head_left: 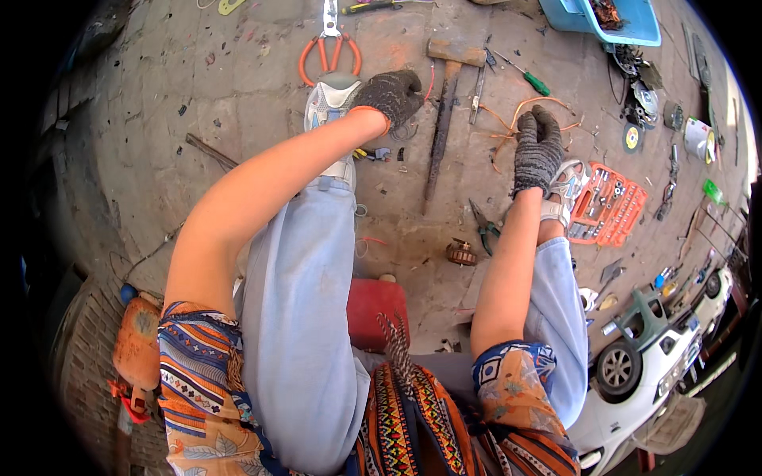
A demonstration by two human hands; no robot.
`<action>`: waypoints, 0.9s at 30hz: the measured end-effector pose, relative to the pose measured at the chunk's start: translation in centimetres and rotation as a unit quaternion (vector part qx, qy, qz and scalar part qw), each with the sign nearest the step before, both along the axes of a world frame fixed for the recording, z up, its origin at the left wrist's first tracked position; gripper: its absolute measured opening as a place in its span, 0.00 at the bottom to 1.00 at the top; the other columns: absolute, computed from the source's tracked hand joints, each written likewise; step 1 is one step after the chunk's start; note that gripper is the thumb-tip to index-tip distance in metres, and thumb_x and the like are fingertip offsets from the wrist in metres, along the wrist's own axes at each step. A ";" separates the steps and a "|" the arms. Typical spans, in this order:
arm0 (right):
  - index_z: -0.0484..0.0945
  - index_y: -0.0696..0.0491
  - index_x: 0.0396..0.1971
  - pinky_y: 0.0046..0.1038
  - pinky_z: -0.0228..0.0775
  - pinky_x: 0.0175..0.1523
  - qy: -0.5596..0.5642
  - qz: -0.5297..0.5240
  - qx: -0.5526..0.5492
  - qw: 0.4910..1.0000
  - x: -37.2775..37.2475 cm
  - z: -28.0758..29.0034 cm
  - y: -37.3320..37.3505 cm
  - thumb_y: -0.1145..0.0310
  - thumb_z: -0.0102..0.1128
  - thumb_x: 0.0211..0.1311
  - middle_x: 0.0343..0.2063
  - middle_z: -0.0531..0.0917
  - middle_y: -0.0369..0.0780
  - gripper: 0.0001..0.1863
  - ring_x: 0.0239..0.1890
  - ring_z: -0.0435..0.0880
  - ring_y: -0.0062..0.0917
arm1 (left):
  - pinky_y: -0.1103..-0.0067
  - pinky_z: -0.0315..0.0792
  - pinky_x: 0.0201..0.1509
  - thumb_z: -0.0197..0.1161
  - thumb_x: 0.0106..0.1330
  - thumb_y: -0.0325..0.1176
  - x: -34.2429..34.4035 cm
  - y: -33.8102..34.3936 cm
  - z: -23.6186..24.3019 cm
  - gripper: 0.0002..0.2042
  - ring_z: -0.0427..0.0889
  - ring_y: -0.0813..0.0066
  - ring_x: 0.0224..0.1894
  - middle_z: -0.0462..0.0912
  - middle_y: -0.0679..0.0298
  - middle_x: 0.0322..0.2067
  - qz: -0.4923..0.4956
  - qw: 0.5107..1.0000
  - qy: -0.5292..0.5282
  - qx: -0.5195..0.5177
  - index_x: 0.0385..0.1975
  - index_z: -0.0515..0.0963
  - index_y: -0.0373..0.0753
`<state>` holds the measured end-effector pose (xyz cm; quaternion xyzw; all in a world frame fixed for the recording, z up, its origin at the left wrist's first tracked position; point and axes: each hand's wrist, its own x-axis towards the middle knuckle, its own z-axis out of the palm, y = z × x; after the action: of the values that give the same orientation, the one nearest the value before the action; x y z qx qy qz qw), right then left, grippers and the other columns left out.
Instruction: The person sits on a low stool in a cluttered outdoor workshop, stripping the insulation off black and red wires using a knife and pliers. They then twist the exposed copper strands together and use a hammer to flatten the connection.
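Observation:
My left hand, in a dark knit glove, hovers by my left shoe with its fingers curled closed. A short red wire shows beside its fingertips; what lies inside the grip is hidden. At the right, my gloved right hand has its fingers bent together over a tangle of orange wire, which emerges on both sides of them. Between the hands lies a hammer with a wooden head and a long dark handle. A slim metal tool and a green-handled screwdriver lie near the right fingertips.
Beside my right shoe sits an orange socket set case. Pliers and a copper-wound motor part lie nearer me. Orange-handled shears rest far left, a blue basin far right. A red stool and white toy-like car are close by.

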<state>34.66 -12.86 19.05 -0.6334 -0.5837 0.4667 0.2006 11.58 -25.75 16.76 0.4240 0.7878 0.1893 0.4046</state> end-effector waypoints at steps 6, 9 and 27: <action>0.75 0.61 0.41 0.24 0.72 0.45 0.059 -0.033 0.018 0.998 -5.5 -3.3 -3.6 0.75 0.59 0.57 0.35 0.81 0.42 0.12 0.37 0.80 0.23 | 0.68 0.71 0.49 0.61 0.50 0.44 2.4 3.8 -5.2 0.18 0.78 0.54 0.44 0.80 0.52 0.39 0.186 0.978 0.085 -0.036 0.39 0.78 0.41; 0.76 0.58 0.39 0.29 0.73 0.44 -0.023 -0.060 0.051 0.997 -7.7 -4.6 -2.2 0.73 0.61 0.54 0.33 0.81 0.44 0.13 0.36 0.81 0.29 | 0.68 0.71 0.48 0.62 0.49 0.43 3.3 5.3 -4.1 0.19 0.78 0.55 0.44 0.80 0.52 0.40 0.220 0.972 0.079 -0.002 0.39 0.77 0.41; 0.70 0.58 0.52 0.36 0.64 0.58 0.083 0.139 0.108 0.981 -7.9 -2.3 -7.1 0.76 0.50 0.59 0.52 0.71 0.52 0.19 0.54 0.72 0.41 | 0.83 0.74 0.32 0.62 0.60 0.31 -0.2 3.0 3.8 0.13 0.77 0.82 0.27 0.80 0.66 0.29 0.242 0.862 -0.443 0.057 0.44 0.77 0.35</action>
<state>26.77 -19.93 16.78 -0.4800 -0.6944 0.4750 0.2486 11.40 -22.77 20.52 0.1142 0.5913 0.4937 0.6274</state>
